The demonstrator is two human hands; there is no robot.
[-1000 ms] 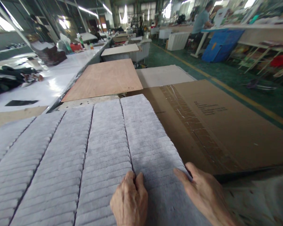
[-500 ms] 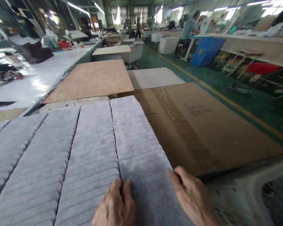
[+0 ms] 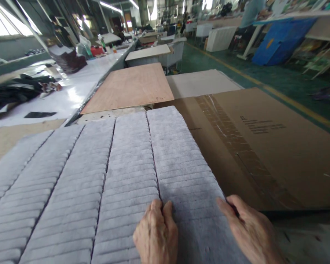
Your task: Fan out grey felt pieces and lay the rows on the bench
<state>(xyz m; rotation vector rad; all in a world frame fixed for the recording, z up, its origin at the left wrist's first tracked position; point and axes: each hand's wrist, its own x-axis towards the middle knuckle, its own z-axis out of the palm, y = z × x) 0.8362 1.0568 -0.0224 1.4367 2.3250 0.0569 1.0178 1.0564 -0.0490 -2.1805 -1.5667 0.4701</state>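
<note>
Four rows of overlapped grey felt strips fill the near part of the desk in the head view, the only one I have. I see the rightmost row lying along the edge of a flattened cardboard sheet.

My left hand rests on the seam between the two right rows, fingers pressed together and curled down into the gap; I cannot tell whether they grip an edge. My right hand lies on the outer edge of the rightmost row, fingers hooked over that edge where felt meets cardboard, thumb on top, so it seems to pinch the edge lightly.

As I judge it, the felt is light, soft and floppy, with a rough nap that will not slip. A stack would sag and fan apart if lifted from one corner. Taking hold at both long edges of a row, as the hands now sit, should keep the pieces together.

Farther off lie a plywood board and a white desk with dark cloth.
</note>
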